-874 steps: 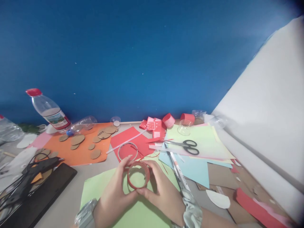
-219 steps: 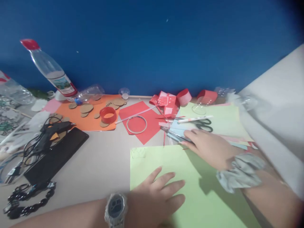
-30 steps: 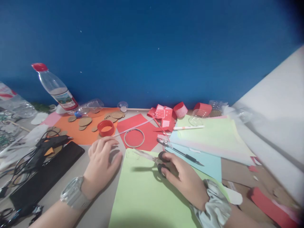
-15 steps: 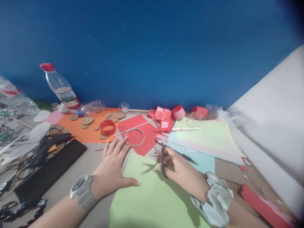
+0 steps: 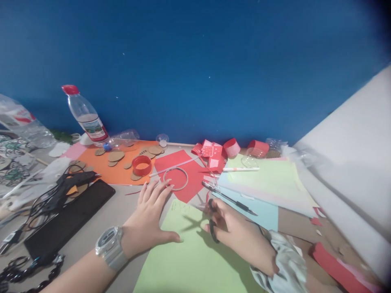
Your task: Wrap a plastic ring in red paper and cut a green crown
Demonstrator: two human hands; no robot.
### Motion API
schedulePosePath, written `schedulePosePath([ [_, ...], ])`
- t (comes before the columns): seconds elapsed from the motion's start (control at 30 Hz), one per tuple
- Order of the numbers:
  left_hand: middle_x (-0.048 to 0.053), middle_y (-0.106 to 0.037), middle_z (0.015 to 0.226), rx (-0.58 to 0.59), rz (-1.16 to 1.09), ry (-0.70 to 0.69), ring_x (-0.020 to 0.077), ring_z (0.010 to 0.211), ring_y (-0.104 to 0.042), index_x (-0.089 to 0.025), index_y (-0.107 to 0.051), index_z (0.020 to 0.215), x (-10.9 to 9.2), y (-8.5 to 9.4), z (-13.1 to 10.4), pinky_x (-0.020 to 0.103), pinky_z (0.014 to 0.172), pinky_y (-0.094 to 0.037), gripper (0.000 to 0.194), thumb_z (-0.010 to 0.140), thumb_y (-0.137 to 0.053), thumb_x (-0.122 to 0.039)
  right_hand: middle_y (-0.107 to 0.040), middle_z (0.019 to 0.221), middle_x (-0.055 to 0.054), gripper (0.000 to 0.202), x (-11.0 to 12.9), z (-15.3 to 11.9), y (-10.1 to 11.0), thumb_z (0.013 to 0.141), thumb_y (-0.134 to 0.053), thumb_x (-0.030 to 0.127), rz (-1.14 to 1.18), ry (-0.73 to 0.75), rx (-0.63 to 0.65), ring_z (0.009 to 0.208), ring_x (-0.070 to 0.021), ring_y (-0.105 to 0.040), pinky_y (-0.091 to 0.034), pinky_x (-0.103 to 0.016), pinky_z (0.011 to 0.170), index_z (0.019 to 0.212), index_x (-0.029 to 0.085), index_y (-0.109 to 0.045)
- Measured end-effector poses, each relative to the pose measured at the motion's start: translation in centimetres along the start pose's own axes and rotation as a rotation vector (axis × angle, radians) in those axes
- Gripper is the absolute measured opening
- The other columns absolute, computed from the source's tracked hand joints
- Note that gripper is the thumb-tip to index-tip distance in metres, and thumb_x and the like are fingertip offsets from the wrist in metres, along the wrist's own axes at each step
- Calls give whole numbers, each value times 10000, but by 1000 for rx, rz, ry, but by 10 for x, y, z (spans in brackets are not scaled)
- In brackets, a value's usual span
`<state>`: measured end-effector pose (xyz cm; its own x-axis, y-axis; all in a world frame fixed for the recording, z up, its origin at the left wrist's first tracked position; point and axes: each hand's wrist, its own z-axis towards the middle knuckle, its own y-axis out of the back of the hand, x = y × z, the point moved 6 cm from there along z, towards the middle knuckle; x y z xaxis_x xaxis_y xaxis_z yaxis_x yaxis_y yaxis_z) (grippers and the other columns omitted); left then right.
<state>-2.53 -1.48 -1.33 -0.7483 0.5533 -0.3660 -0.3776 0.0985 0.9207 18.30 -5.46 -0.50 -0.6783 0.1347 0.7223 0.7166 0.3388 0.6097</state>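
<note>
1 black pen [image 5: 229, 198] and 1 pale ring [image 5: 187, 178] are lying beyond the hands. The right hand [image 5: 240, 234] is gripping scissors [image 5: 213, 232] over the green sheet [image 5: 189, 262]; the left hand [image 5: 149, 224], fingers apart, is overlapping that sheet.

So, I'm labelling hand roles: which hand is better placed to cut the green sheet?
Probably the right hand: it holds the scissors over the green sheet. The left hand is spread at the sheet's left edge, holding no tool.
</note>
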Motion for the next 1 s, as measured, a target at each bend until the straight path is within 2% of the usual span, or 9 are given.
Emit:
schedulePosePath([
  [0.1, 138, -278, 1505, 41, 2, -19, 419, 1401, -92, -220, -347, 1406, -2, 0, 0, 642, 1105, -43, 1032, 569, -637, -749, -631, 1025, -54, 257, 8, -3, 6, 785, -587, 337, -13, 40, -93, 966, -248, -601, -439, -381, 836, 994, 231, -484],
  [0.17, 122, -277, 1506, 84, -10, -35, 428, 1401, -69, -250, -420, 1357, -4, 0, 0, 661, 1094, -22, 955, 569, -646, -740, -612, 1104, -60, 299, 11, -3, 3, 798, -579, 342, 90, 63, -52, 1038, -236, -588, -431, -368, 888, 1056, 232, -473],
  [0.27, 111, -297, 1494, 139, -49, -62, 429, 1394, -81, -260, -493, 1279, -8, 2, 0, 672, 1088, -10, 890, 543, -677, -724, -620, 1002, -43, 330, 11, -2, -2, 805, -562, 313, 164, 45, 23, 927, -195, -619, -458, -317, 830, 1101, 220, -450],
  [0.37, 104, -314, 1481, 156, -92, -90, 423, 1378, -126, -251, -552, 1181, -13, 6, 1, 674, 1086, -26, 792, 540, -710, -688, -579, 792, 13, 257, 8, -2, -3, 797, -555, 317, 75, -4, 33, 726, -169, -591, -440, -283, 671, 1016, 219, -462],
  [0.47, 86, -373, 1442, 155, -143, -133, 378, 1358, -192, -235, -612, 1033, -19, 9, 2, 635, 1101, -81, 465, 692, -693, -540, -484, 668, 59, 186, 5, -1, -6, 777, -538, 267, -31, 4, 40, 611, -145, -501, -356, -264, 575, 941, 229, -460],
  [0.57, 73, -479, 1339, 129, -249, -172, 277, 1308, -305, -219, -637, 893, -24, 13, 2, 503, 1094, -242, 133, 876, -536, -303, -458, 666, 64, 192, 2, 1, -10, 743, -486, 166, -60, 49, 5, 620, -135, -474, -328, -258, 584, 920, 231, -453],
  [0.67, 87, -558, 1197, 48, -346, -128, 225, 1172, -438, -204, -625, 879, -20, 16, 3, 399, 987, -380, 174, 916, -460, -245, -467, 679, 60, 177, -1, 3, -9, 741, -489, 174, -63, 57, -38, 620, -130, -473, -336, -253, 589, 905, 226, -450],
  [0.77, 84, -580, 1107, -16, -400, -48, 217, 1069, -495, -197, -603, 854, -12, 16, 5, 380, 940, -402, 169, 914, -466, -277, -478, 644, 63, 157, -1, 4, -4, 760, -530, 255, -113, 34, -56, 577, -130, -461, -307, -244, 536, 901, 231, -467],
  [1.0, 15, -569, 762, 140, -760, 210, 139, 672, -516, -176, -557, 811, 1, 3, 3, 242, 618, -427, 263, 906, -465, -404, -541, 664, 38, 170, 0, 4, 9, 790, -573, 365, -101, 106, 17, 583, -124, -476, -333, -235, 542, 784, 218, -489],
])
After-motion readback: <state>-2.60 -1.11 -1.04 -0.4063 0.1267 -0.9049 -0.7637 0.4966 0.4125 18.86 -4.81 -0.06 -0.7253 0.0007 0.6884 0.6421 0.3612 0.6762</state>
